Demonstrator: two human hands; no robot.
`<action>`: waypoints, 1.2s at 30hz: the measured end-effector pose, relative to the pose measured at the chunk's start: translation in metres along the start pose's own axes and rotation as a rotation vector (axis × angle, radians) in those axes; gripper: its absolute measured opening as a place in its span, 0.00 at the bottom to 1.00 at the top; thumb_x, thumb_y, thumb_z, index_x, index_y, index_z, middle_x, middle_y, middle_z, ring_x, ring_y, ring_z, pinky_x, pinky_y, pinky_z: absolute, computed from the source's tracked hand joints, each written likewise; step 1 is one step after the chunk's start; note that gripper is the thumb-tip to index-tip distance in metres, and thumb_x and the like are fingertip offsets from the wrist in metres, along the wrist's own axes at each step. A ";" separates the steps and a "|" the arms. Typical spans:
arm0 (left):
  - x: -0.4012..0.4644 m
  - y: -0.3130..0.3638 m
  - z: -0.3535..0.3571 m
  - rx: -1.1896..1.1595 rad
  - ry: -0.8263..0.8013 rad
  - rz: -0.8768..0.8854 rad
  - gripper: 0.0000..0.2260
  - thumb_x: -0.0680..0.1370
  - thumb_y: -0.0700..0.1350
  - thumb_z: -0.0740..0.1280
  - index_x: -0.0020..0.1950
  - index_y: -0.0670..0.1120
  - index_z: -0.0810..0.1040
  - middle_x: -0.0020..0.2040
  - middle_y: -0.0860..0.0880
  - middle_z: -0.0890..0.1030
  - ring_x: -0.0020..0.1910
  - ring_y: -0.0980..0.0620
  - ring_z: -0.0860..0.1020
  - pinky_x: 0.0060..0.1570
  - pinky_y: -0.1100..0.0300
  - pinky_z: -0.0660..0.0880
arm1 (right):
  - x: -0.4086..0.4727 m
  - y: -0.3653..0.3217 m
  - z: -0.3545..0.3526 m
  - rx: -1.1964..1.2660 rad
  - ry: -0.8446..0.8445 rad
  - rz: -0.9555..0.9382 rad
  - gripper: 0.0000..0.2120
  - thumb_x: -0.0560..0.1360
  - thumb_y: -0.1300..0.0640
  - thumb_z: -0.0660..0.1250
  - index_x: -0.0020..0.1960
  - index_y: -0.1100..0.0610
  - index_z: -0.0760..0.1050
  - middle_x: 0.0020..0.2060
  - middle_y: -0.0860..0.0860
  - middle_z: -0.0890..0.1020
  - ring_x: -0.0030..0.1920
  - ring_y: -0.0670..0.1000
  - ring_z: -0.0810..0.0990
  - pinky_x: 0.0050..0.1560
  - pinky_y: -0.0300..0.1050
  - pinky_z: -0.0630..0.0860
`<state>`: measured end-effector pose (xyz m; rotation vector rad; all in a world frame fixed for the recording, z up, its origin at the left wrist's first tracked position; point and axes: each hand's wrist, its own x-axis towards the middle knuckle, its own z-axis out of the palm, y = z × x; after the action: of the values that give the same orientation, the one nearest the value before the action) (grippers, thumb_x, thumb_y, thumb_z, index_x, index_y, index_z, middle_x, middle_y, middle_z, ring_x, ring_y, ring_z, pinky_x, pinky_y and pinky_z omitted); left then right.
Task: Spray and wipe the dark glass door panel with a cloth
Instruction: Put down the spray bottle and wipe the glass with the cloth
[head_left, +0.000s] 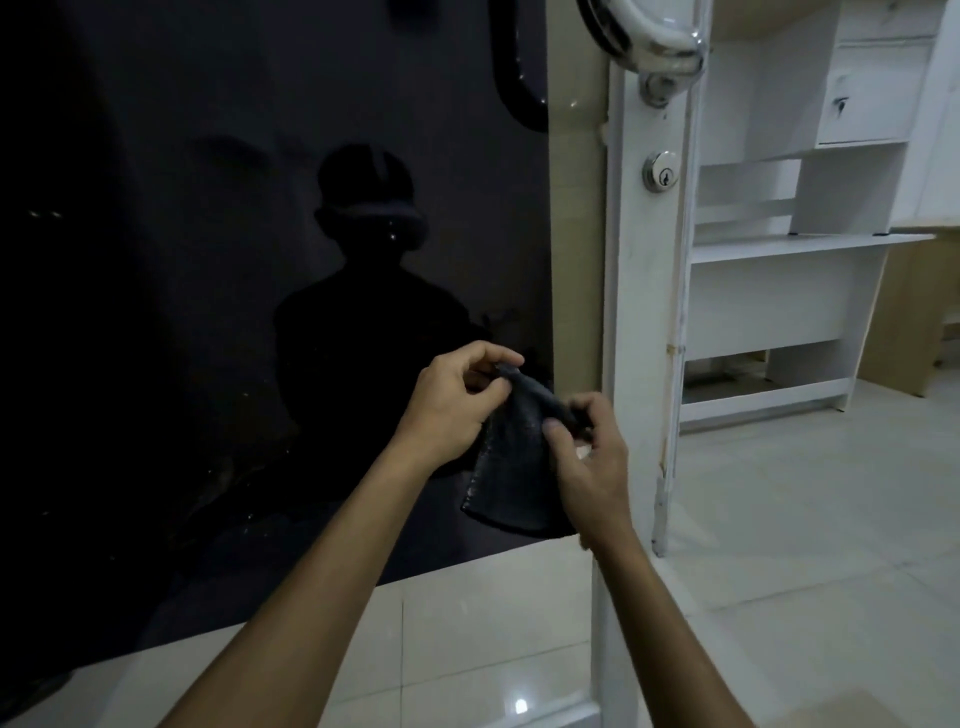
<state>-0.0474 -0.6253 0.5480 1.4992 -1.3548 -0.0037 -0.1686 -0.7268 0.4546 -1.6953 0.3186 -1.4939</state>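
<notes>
Dark grey cloth (511, 467) hangs between the two hands, in front of the lower right part of the dark glass door (208, 260). The left hand (449, 410) pinches its top corner with thumb and curled fingers. The right hand (589, 462) grips the other top edge, fingers bent closed around it. Both forearms reach forward and upward, bare, close together. A white door frame (644, 338) stands just beside the right hand.
</notes>
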 end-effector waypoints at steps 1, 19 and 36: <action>-0.001 -0.001 -0.003 -0.012 -0.001 -0.003 0.13 0.79 0.36 0.69 0.52 0.55 0.82 0.49 0.51 0.85 0.50 0.51 0.83 0.53 0.61 0.78 | 0.000 -0.003 -0.005 0.072 -0.024 0.009 0.03 0.76 0.56 0.66 0.49 0.54 0.74 0.44 0.50 0.78 0.46 0.48 0.77 0.47 0.43 0.73; -0.017 0.006 -0.027 0.045 -0.084 -0.003 0.16 0.81 0.34 0.66 0.67 0.45 0.80 0.58 0.50 0.85 0.60 0.60 0.81 0.66 0.59 0.76 | -0.014 -0.035 0.007 0.069 -0.289 0.087 0.07 0.80 0.64 0.68 0.51 0.56 0.84 0.51 0.46 0.85 0.55 0.46 0.83 0.55 0.39 0.79; -0.020 0.006 -0.026 0.393 -0.025 0.067 0.10 0.78 0.39 0.68 0.56 0.52 0.78 0.46 0.55 0.77 0.41 0.56 0.77 0.45 0.58 0.77 | 0.046 -0.040 -0.031 -0.202 -0.150 0.059 0.10 0.80 0.62 0.67 0.54 0.51 0.85 0.50 0.46 0.85 0.53 0.45 0.83 0.52 0.42 0.81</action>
<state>-0.0431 -0.5927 0.5513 1.7800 -1.4844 0.3019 -0.1977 -0.7456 0.5131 -1.9290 0.4471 -1.3189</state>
